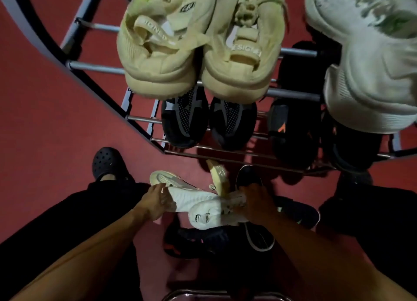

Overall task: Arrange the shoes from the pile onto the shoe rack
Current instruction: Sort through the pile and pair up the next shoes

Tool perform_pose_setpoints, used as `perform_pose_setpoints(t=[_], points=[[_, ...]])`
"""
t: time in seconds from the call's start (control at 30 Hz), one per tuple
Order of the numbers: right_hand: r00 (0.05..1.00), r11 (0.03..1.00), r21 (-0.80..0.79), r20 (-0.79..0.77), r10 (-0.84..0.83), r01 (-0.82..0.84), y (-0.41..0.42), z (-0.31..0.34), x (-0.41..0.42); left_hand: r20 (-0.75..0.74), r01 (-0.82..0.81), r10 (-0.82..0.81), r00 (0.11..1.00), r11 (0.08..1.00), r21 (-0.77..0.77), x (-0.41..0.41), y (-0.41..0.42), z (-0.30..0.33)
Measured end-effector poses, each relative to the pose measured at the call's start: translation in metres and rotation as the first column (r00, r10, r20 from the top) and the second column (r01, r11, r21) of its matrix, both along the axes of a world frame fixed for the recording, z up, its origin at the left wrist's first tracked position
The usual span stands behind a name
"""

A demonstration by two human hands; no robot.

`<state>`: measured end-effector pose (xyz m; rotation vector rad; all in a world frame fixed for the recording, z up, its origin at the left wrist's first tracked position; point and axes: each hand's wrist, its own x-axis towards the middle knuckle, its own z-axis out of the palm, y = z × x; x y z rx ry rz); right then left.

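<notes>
left grip: my left hand [155,201] is curling round the side of the nearer-left white sneaker [180,193], fingers wrapping its upper down on the floor

right grip: my right hand [256,202] is reaching onto the second white sneaker [214,212], which is lying heel toward me. Fingers are hidden behind the hand, so I cannot tell if they're actually clamping yet

where the shoes are: both whites are sitting on top of the pile on the red floor [56,131], touching each other, just in front of the shoe rack [144,118]. Dark shoes [198,239] are lying underneath them

rack so far: a beige pair [194,52] and a pale grey-white shoe [370,59] are resting on the upper bars, a dark pair [207,120] sitting on a lower tier (more dark ones to the right, too shadowy to sort out)

how they'll handle: I'm guessing light, soft knit uppers that squash, with thick springy soles. Not fragile, not slippery

where to grab: I'm thinking around the heel collar or across the midfoot, thumb inside the opening, since the knit alone is probably going to fold

watch out: rack shelves are only thin bars, so soles need bridging two of them
</notes>
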<state>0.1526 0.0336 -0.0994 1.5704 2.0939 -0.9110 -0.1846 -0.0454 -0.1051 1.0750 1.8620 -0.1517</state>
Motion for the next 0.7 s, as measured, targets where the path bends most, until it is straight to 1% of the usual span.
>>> perform_pose_setpoints(t=[0.03,0.07,0.13,0.17,0.23,0.27,0.3,0.33,0.4,0.47,0.5,0.6,0.7], points=[[0.999,1.000,0.019,0.045,0.019,-0.020,0.000,-0.002,0.000,0.040,-0.062,0.063,0.997,0.998,-0.027,0.001,0.001,0.000],[0.998,1.000,0.020,0.064,0.015,-0.016,0.000,-0.004,0.000,0.121,-0.136,0.141,0.983,0.989,-0.052,0.001,0.001,-0.001],[0.999,1.000,0.014,0.043,-0.024,0.023,0.000,-0.006,0.000,0.257,-0.232,0.253,0.933,0.966,-0.111,0.002,0.000,-0.010],[0.999,0.999,0.015,0.025,-0.040,0.040,0.001,-0.007,0.001,0.259,-0.260,0.284,0.923,0.958,-0.126,0.004,-0.001,-0.013],[0.998,0.998,-0.012,-0.003,-0.056,0.056,0.004,-0.007,0.003,0.174,-0.357,0.367,0.914,0.930,-0.088,0.005,-0.002,-0.020],[0.997,0.997,-0.042,-0.031,-0.072,0.070,0.005,-0.005,0.005,0.130,-0.367,0.373,0.919,0.928,-0.065,0.004,-0.001,-0.019],[0.992,0.993,-0.069,-0.082,-0.098,0.092,0.005,-0.005,0.007,0.117,-0.364,0.366,0.923,0.931,-0.036,0.002,-0.001,-0.019],[0.982,0.989,-0.084,-0.136,-0.132,0.121,0.005,-0.003,0.009,0.132,-0.371,0.372,0.919,0.928,-0.038,0.001,-0.001,-0.017],[0.959,0.985,-0.086,-0.228,-0.168,0.152,0.005,0.005,0.011,0.244,-0.411,0.407,0.880,0.911,-0.035,0.000,0.000,-0.007],[0.962,0.989,-0.055,-0.231,-0.145,0.136,0.004,0.013,0.011,0.333,-0.393,0.379,0.864,0.919,-0.025,0.000,0.002,0.007],[0.969,0.994,-0.026,-0.223,-0.109,0.106,0.004,0.019,0.011,0.348,-0.361,0.345,0.872,0.932,-0.020,-0.001,0.001,0.012],[0.985,0.999,-0.021,-0.173,-0.028,0.025,0.009,0.033,0.008,0.308,-0.248,0.243,0.920,0.968,-0.022,-0.001,0.001,0.032],[0.984,0.989,0.009,-0.104,0.145,-0.145,0.015,0.041,-0.004,0.281,-0.171,0.165,0.945,0.985,-0.002,0.003,0.007,0.060]])
